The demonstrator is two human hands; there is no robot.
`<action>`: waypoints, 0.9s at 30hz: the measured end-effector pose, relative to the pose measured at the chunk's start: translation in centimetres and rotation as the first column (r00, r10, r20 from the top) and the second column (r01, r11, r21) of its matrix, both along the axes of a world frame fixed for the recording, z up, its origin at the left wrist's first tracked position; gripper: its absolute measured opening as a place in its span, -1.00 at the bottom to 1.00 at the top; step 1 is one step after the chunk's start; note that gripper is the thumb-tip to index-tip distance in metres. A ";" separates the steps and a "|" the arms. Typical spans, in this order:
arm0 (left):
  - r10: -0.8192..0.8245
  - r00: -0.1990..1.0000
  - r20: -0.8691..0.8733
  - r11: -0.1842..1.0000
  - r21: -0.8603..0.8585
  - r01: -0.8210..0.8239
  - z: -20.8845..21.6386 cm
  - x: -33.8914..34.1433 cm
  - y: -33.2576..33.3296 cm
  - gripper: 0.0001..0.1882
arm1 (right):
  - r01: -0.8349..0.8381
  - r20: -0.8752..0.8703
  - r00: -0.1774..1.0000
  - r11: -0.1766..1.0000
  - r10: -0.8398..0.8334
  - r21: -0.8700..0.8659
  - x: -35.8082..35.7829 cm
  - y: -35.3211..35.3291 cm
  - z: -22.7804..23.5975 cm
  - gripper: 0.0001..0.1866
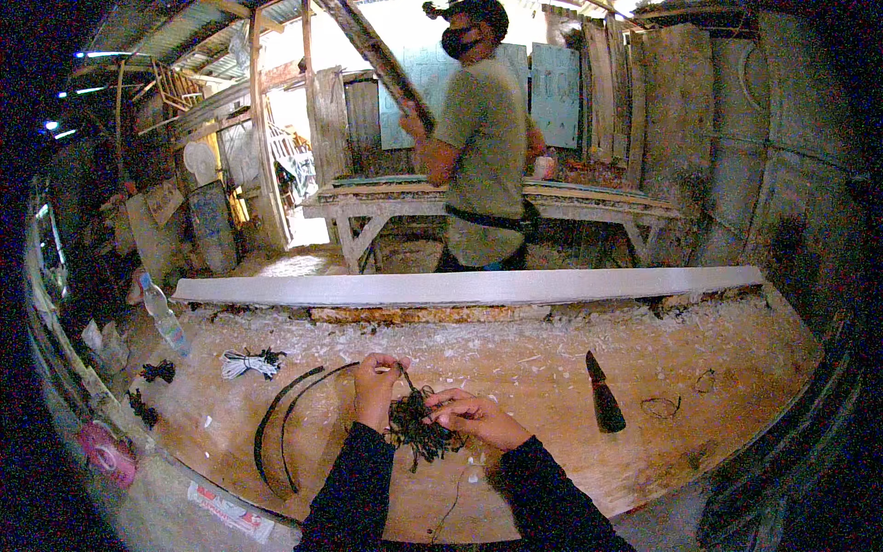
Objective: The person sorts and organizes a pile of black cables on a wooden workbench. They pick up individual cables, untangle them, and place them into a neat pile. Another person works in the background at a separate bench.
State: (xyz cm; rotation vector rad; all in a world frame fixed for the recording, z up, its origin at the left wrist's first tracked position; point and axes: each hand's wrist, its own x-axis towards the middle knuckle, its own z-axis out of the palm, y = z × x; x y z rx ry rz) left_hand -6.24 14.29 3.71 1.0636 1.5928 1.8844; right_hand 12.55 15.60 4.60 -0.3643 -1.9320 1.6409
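Observation:
A tangled bundle of dark cords [423,440] lies on the wooden table in front of me. My left hand [373,388] is closed in a pinch at the upper end of a dark strand that rises from this bundle. My right hand [476,419] has its fingers closed on the bundle's right side; the fingertips are partly lost among the cords. Two curved dark strips [267,414] lie left of my left hand, the end of one close to it. A knife [603,397] with a dark, wide handle lies to the right.
A long white bar [469,287] runs along the table's far edge. Leftward are a white-and-black string bundle [248,363], small dark bundles [158,371], a plastic bottle [163,317] and a pink roll [108,453]. Beyond, a masked person [483,147] holds a long board [382,55] beside another bench [377,204].

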 end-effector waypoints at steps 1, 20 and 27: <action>-0.014 0.996 0.085 0.999 -0.031 0.017 0.3 0.3 -0.3 -0.71 | -0.028 -0.035 0.999 0.999 0.027 -0.022 0.0 0.0 -0.1 -0.83; 0.016 0.997 -0.079 0.999 0.033 -0.014 -0.9 -0.1 0.9 -0.82 | 0.099 -0.089 0.991 0.995 -0.099 -0.010 0.1 0.2 0.0 -0.93; -0.010 0.972 -0.235 1.000 -0.001 0.010 -1.0 0.4 0.8 -0.89 | 0.241 -0.120 0.961 0.968 -0.248 -0.069 0.2 -0.7 1.3 -0.91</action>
